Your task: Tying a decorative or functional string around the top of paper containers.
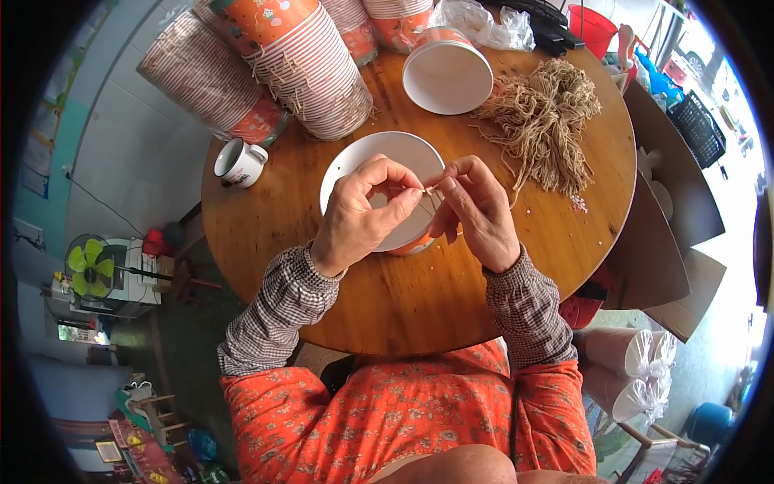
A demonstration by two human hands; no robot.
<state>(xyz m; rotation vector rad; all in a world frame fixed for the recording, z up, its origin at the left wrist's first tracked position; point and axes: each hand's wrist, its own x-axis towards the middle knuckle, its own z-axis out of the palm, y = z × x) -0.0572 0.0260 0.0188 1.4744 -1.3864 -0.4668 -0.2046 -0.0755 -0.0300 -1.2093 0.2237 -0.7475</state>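
Observation:
My left hand [360, 215] and my right hand [477, 211] meet over a white paper bucket [379, 161] that stands on the round wooden table [419, 298]. Both pinch a thin piece of tan string [429, 190] between thumb and forefinger at the bucket's rim. The bucket's orange outer wall shows just below my hands. A loose heap of the same tan string pieces [547, 119] lies to the right on the table.
Another white paper bucket [447, 74] lies tilted at the back. Long nested stacks of orange-and-white buckets [310, 68] lie at the back left. A small white mug [238, 162] stands at the left. Small pale beads [577, 203] lie by the string. Crumpled clear plastic [484, 22] lies at the far edge.

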